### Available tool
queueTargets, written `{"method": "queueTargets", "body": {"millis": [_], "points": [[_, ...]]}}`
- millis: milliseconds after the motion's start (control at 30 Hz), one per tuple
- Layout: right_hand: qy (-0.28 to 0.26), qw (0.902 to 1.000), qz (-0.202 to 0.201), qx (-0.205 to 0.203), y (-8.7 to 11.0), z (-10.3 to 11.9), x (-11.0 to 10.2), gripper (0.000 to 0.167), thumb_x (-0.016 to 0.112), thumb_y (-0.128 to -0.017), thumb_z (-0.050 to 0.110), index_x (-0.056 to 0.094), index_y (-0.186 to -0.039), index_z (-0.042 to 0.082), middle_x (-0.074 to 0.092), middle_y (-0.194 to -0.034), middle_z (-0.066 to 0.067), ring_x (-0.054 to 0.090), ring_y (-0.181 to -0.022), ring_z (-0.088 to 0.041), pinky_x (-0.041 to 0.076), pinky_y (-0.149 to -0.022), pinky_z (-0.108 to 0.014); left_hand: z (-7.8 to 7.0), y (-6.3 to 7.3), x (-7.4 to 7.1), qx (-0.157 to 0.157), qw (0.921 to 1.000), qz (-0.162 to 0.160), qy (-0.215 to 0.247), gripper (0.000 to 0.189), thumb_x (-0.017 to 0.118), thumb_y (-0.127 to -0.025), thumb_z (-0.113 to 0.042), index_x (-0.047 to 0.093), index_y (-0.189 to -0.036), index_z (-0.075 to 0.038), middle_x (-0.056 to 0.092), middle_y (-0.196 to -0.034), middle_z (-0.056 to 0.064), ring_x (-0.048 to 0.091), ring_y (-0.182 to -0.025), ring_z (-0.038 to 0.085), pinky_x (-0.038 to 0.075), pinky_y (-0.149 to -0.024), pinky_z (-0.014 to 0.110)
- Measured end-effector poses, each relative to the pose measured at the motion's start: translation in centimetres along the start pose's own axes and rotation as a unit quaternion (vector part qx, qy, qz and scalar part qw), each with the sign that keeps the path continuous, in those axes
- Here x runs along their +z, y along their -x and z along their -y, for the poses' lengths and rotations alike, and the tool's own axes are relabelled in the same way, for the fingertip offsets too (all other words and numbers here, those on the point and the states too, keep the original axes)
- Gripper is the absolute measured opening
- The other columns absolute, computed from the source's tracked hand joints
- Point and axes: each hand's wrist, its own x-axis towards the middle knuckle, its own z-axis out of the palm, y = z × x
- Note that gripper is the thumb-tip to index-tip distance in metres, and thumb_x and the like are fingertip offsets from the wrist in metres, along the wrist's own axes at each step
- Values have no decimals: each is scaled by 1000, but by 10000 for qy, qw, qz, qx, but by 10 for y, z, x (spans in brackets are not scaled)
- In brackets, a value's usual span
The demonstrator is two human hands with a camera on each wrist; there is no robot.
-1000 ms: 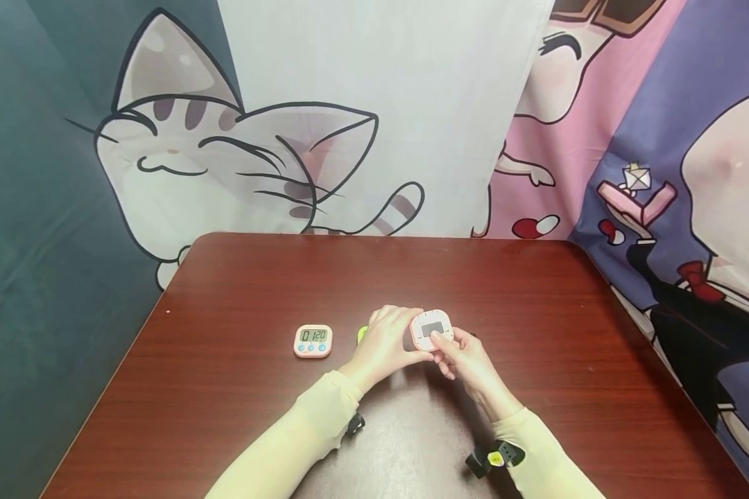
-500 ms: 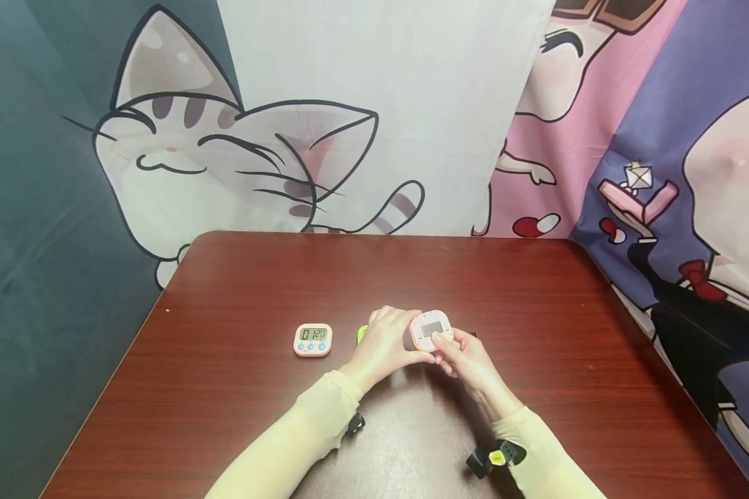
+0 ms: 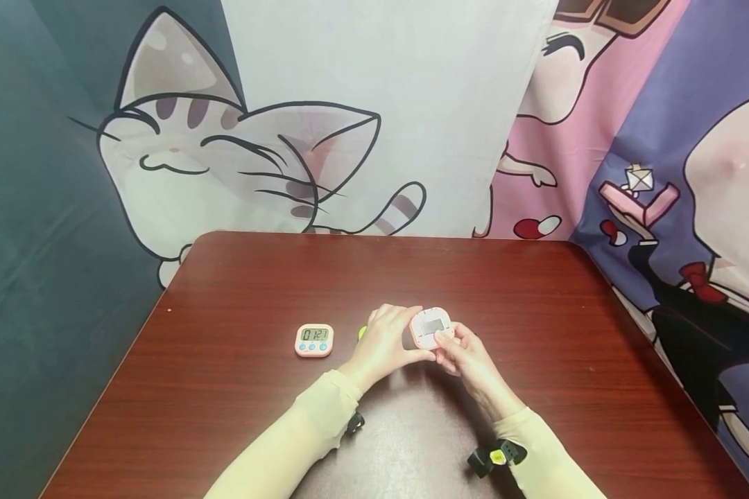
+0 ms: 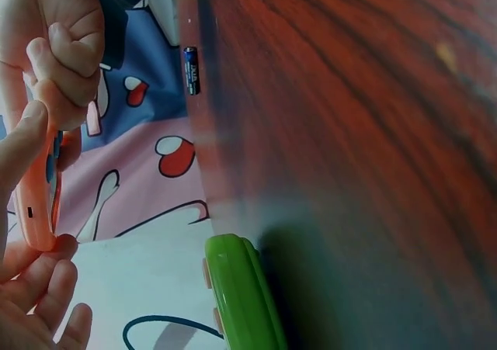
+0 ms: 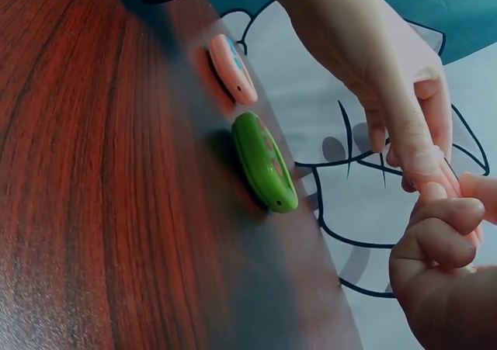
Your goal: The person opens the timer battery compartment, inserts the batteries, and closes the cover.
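1. A pink digital timer (image 3: 314, 340), its display and blue buttons shown to the head camera, is rested on the counter (image 3: 237, 416).
2. At three o'clock from it, a green timer (image 5: 264, 168) is mostly hidden in the head view by the left hand (image 3: 383, 339).
3. By the left hand's grip, a pink-and-white timer (image 3: 429, 326) is clamped at its nine o'clock edge and held above the counter, white side up.
4. Its four o'clock corner is pinched by the right hand's (image 3: 468, 357) grip, the thumb pressed on top.
5. A battery (image 4: 192, 71) is seen at two o'clock from the held timer in the left wrist view.
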Motion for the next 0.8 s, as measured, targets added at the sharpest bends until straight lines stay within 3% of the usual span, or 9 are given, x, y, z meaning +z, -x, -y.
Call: {"method": "queueTargets", "body": {"millis": [233, 500, 800], "points": [[74, 9994, 348, 36, 1, 2, -7, 5, 48, -97, 5, 45, -101, 7, 54, -60, 6, 38, -42, -1, 22, -41, -17, 0, 0, -1, 107, 9999, 122, 46, 82, 80, -63, -57, 57, -129, -15, 63, -111, -3, 52, -106, 16, 40, -94, 35], [327, 9960, 798, 232, 3, 8, -11, 4, 50, -95, 8, 51, -99, 7, 51, -58, 7, 34, -43, -2, 10, -44, -30, 1, -2, -6, 434, 9942, 965, 215, 99, 78, -63, -61, 41, -144, -17, 57, -129, -2, 47, -117, 17, 36, -100, 38], [353, 9929, 1105, 249, 4, 7, -13, 5, 48, -96, 10, 51, -97, 6, 50, -58, 7, 32, -44, -2, 9, -43, -29, 1, -2, -9, 586, 9897, 1235, 428, 98, 80, -64, -57, 40, -144, -18, 54, -136, -3, 47, -115, 15, 37, -100, 37]]}}
